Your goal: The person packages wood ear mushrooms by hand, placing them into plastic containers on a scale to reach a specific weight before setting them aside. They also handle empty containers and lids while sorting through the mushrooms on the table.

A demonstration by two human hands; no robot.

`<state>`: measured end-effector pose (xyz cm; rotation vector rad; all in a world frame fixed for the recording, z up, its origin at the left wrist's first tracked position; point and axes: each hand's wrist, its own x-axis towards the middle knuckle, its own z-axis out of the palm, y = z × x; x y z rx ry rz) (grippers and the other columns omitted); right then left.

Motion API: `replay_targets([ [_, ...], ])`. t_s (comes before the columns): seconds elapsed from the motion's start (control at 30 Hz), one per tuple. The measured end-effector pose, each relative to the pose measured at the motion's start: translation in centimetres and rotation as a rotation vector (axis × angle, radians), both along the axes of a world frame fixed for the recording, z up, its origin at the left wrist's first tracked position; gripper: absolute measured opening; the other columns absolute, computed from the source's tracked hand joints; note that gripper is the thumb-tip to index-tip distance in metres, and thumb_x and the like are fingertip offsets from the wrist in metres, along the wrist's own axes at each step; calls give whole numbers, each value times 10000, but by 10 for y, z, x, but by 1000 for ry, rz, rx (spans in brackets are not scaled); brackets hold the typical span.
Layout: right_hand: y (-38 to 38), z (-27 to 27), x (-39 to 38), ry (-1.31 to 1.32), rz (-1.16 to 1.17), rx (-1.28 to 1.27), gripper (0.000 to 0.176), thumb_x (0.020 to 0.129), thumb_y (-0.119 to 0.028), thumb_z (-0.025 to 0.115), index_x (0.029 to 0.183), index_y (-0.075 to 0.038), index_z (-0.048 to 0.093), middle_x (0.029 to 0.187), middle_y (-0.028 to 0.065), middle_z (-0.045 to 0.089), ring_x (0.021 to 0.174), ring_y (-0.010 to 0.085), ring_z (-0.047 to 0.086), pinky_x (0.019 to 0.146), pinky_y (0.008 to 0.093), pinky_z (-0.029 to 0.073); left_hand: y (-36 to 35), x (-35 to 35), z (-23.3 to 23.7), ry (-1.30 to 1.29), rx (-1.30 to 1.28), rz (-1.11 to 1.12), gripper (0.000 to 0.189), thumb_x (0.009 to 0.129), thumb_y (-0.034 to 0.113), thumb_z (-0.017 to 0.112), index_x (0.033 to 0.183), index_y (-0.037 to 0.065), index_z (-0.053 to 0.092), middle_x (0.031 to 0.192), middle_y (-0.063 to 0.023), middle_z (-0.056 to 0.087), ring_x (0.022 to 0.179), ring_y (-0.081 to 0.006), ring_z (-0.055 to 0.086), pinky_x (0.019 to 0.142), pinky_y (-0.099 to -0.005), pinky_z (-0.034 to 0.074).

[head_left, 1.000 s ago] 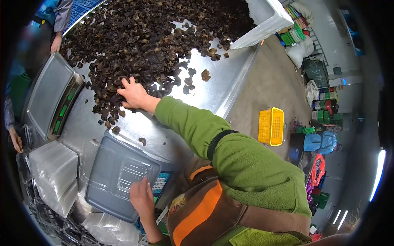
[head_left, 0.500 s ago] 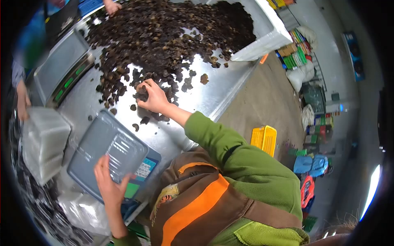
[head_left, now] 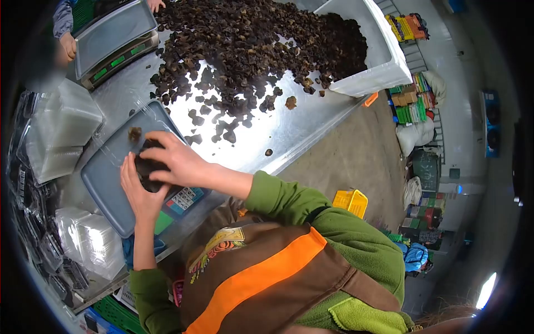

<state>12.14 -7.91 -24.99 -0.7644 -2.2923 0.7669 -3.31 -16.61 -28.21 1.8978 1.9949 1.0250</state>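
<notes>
Both hands meet over the grey pan of a scale (head_left: pixel 101 179), around a clump of dark, crinkled mushroom-like pieces (head_left: pixel 149 166). My right hand (head_left: pixel 183 161) curls over the clump from the right, fingers bent round it. From the near side my left hand (head_left: pixel 142 195) cups it, fingertips up. A clear plastic box (head_left: pixel 146 107) shows faintly on the pan, mostly hidden by my hands. One brownish piece (head_left: pixel 134 133) sits just beyond my fingers. The scale's keypad (head_left: pixel 186 199) is below my right wrist.
A large heap of the same pieces (head_left: pixel 239 50) spreads over the metal table (head_left: pixel 303 119), beside a white foam box (head_left: pixel 384 67). Stacked clear plastic boxes (head_left: pixel 69 125) stand left. Behind is a second scale (head_left: pixel 117 33), near another person's hand (head_left: pixel 68 47). A yellow basket (head_left: pixel 350 203) is on the floor.
My right hand has come from the heap's edge to the scale, carrying a clump of dark pieces. My left hand has moved up and closed in against it. The view has shifted.
</notes>
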Motion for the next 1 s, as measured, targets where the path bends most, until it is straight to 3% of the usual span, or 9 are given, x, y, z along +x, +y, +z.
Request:
replay_targets([
  [0.13,16,-2,19,237,-179,-243,249,777,-81,727,1019,-49,675,1190,126,560,994,258,630,815,340,556,6,7,10,-71,33,96,835,669,234,848,1365,24,439,1330,-185,480,1271,-375,426,1059,-472,322],
  [0.33,54,-54,119,186,-581,-291,222,796,-59,703,1013,-24,670,1087,122,605,858,220,653,724,291,572,-2,-1,12,6,50,102,773,699,223,837,1356,46,471,1336,-162,487,1263,-345,432,1061,-435,335],
  [0.47,55,-141,210,-55,-894,-513,341,785,-252,743,1024,-19,673,1082,168,608,816,284,665,762,371,538,-27,-30,15,-112,94,202,718,781,173,776,1389,31,420,1352,-147,488,1259,-322,437,1064,-418,337],
  [0.6,24,-138,203,-505,-902,-521,723,771,-522,732,1234,5,558,1174,209,532,1000,321,621,879,388,500,-44,-55,17,-395,191,438,521,921,136,632,1379,8,418,1363,-155,493,1189,-249,501,1029,-367,387],
  [0.63,19,-135,193,-557,-881,-539,887,727,-655,690,1314,-29,467,1252,236,446,1125,390,524,931,450,463,-49,-59,15,-498,203,503,444,956,131,591,1355,5,443,1338,-150,510,1143,-214,532,1000,-334,414],
  [0.67,18,-132,178,-556,-847,-547,887,727,-655,690,1314,-29,467,1252,236,446,1125,390,524,931,450,463,-51,-61,15,-479,201,533,444,956,131,591,1355,5,443,1338,-150,510,1143,-214,532,1000,-334,414],
  [0.77,21,-134,140,-505,-932,-377,848,720,-562,754,1312,-66,402,1233,217,403,1171,417,457,906,490,461,-52,-62,20,-454,249,546,407,956,138,595,1319,-1,476,1317,-142,517,1101,-193,543,972,-320,428],
  [0.9,27,-146,120,-406,-788,-239,532,739,-134,723,1218,-109,490,1185,157,476,1083,368,519,852,469,489,-54,-52,28,-486,263,533,346,946,126,611,1248,-19,526,1244,-127,539,989,-158,562,884,-292,467],
  [1.0,27,-163,133,-375,-767,-261,425,741,-88,683,1138,-90,532,1080,159,544,1032,362,549,843,452,486,-58,-51,26,-451,285,521,309,940,115,619,1202,-33,551,1201,-118,548,948,-152,576,835,-277,486],
])
